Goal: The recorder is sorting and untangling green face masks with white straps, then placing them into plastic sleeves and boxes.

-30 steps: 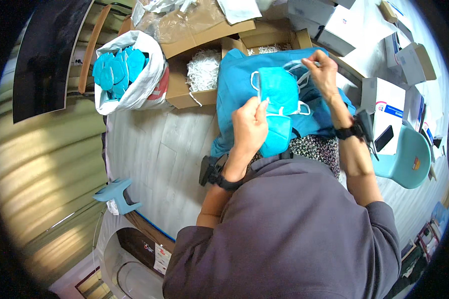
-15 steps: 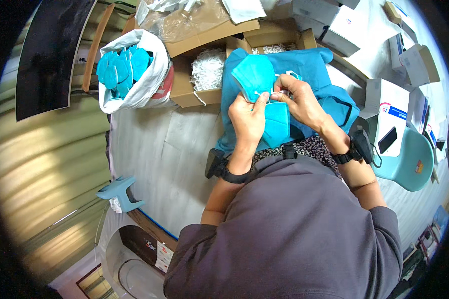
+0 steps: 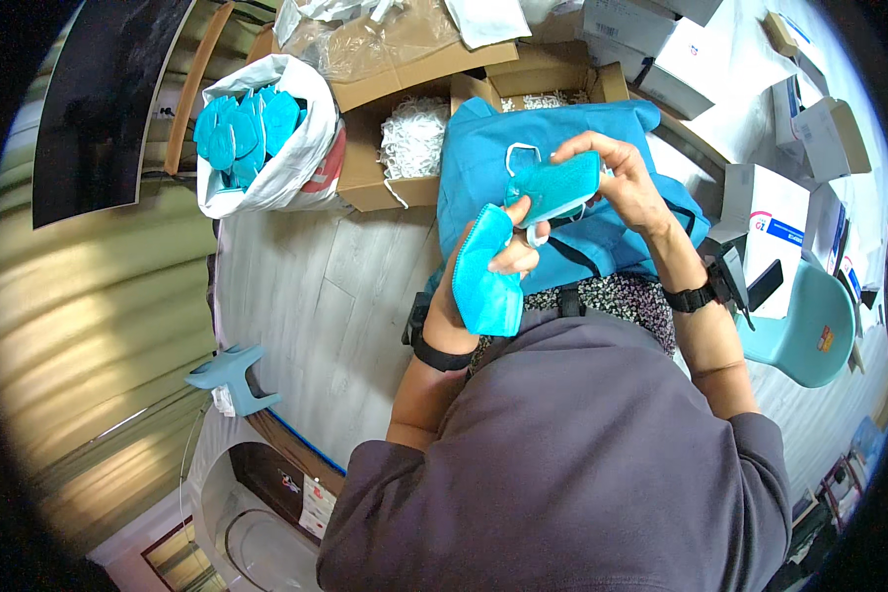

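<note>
Holding turquoise masks (image 3: pixel 486 291) are left grip (image 3: pixel 515 252) and right grip (image 3: pixel 629 187); sack (image 3: pixel 311 109) contains more masks (image 3: pixel 242 136), carton (image 3: pixel 397 197) white cords (image 3: pixel 412 136).

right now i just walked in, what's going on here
A person is handling two blue face masks with bare hands. The left hand holds the lower mask, and the right hand grips the upper mask, which has a white loop showing. Both are held over a blue cloth. To the left, a white bag holds more blue masks, and a cardboard box holds a heap of white strands.
</note>
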The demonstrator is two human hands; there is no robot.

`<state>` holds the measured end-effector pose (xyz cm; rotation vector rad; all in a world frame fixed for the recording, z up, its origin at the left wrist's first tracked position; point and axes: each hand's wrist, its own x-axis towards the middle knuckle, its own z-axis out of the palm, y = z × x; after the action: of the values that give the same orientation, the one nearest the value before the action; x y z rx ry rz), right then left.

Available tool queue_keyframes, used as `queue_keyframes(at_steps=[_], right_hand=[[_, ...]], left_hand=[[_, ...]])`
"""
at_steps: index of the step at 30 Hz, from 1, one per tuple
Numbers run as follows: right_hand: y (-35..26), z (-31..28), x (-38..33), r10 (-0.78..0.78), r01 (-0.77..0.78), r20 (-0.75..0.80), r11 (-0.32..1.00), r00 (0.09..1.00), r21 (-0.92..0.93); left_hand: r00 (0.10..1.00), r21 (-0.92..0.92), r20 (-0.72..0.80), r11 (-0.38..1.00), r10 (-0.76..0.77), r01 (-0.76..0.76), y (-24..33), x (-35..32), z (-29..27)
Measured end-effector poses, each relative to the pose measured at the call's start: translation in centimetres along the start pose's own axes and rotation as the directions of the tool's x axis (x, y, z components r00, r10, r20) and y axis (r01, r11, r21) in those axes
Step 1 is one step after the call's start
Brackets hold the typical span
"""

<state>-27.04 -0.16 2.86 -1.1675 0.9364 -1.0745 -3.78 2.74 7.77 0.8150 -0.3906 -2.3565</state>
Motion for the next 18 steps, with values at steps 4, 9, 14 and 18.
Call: queue_keyframes(at_steps=[4, 9, 14, 18], right_hand=[[0.0, -0.2, 0.4, 0.148, -0.144, -0.034, 0.985, 0.988, 0.099], [-0.3, 0.0, 0.7, 0.241, -0.241, 0.015, 0.964, 0.97, 0.116], [0.7, 2.3, 1.6, 0.043, -0.081, -0.332, 0.992, 0.942, -0.1], [-0.9, 3.4, 1.0, 0.018, -0.034, -0.139, 0.993, 0.99, -0.11]], left_hand=[[0.983, 0.499, -0.077, 0.86, 0.168, -0.108, 0.2, 0.0, -1.0], [0.836, 0.957, -0.076, 0.274, 0.543, -0.091, 0.9, 0.0, 0.8], [0.754, 0.997, 0.071, -0.037, 0.653, -0.061, 0.3, 1.8, -0.8], [0.729, 0.999, 0.046, -0.052, 0.683, -0.014, 0.0, 2.2, -1.4]])
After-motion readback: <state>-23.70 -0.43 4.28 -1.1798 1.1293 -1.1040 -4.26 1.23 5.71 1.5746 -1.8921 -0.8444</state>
